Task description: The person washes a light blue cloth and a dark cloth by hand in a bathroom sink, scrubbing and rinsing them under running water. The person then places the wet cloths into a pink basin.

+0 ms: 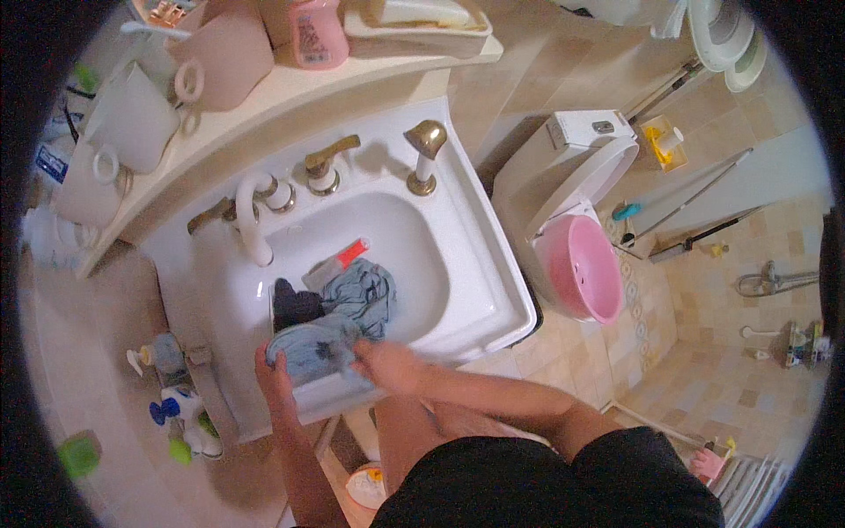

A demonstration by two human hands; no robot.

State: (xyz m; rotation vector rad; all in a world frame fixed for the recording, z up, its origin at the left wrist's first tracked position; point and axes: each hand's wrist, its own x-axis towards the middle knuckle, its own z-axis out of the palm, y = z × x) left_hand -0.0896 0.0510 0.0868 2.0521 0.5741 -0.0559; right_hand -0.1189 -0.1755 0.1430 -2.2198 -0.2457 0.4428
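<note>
A wet grey-blue cloth [360, 297] lies bunched in the white washbasin [422, 264] and spreads over its front edge. My left hand [274, 373] grips the cloth's left end, thumb on top. On the cloth's right side is my right hand [389, 363], blurred, its fingers curled on the fabric. Dark patches show on the cloth between both hands. Behind it, a black cloth piece [297, 303] sits in the basin. A red-and-whitish object [350, 254], too unclear to name, rests beside the cloth.
A white-spouted faucet [251, 224] with brass handles [323, 165] stands behind the basin. Mugs [224, 59] and a pink bottle [319, 33] line the shelf above. Bottles [188, 416] stand at left. To the right, a pink basin [584, 270] sits on the toilet [528, 178].
</note>
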